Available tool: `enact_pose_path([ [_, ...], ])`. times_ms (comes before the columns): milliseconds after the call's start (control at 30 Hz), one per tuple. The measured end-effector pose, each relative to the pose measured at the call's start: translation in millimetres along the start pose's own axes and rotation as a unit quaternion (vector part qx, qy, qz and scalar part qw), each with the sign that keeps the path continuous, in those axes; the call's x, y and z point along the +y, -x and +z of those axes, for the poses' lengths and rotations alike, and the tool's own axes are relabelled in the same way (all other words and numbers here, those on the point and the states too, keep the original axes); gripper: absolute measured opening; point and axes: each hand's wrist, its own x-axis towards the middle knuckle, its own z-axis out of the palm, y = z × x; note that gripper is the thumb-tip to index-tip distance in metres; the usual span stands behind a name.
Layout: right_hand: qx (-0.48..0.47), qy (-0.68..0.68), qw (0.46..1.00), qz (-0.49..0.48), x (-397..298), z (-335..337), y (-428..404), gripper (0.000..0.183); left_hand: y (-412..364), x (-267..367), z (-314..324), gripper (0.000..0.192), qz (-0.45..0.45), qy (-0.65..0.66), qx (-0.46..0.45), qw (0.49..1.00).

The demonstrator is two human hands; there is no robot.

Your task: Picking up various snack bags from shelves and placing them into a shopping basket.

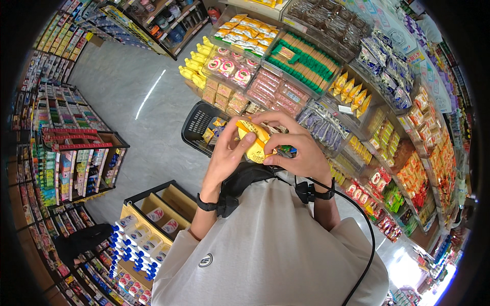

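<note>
A yellow snack packet [253, 142], with an orange band and some writing, is held in front of the chest by both hands. My left hand [229, 147] grips its left side, the thumb lying on the front. On the right side, my right hand [294, 143] pinches the packet's edge between thumb and fingers. Beneath the hands stands a black plastic shopping basket [190, 128] with small wrapped packets [214, 130] in it; the hands and the packet hide part of it.
Tiered clear bins of wrapped snacks [302, 61] rise ahead and to the right. Yellow bottles [197, 63] stand at their left end. A wooden display [153, 206] with white, blue-capped bottles is at lower left, shelves [82, 145] farther left. Grey floor [153, 95] shows between them.
</note>
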Motion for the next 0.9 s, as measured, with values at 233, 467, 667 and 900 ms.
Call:
enact_pose_path([
  [233,0.005,-0.006,1.0,-0.002,0,0,-2,0.018,-1,-6,-1,0.036,-0.022,0.045,0.02,0.999],
  [467,-0.004,-0.007,1.0,0.009,-3,0,-2,0.021,-5,-2,-5,0.015,0.046,0.098,0.038,0.993],
  [667,-0.016,0.001,1.0,0.011,-2,1,-5,0.033,-2,-6,-5,0.022,0.014,0.046,0.101,0.994],
  [900,-0.015,0.079,0.996,-0.03,2,4,-6,0.031,-4,5,5,0.03,0.024,0.038,0.109,0.993],
])
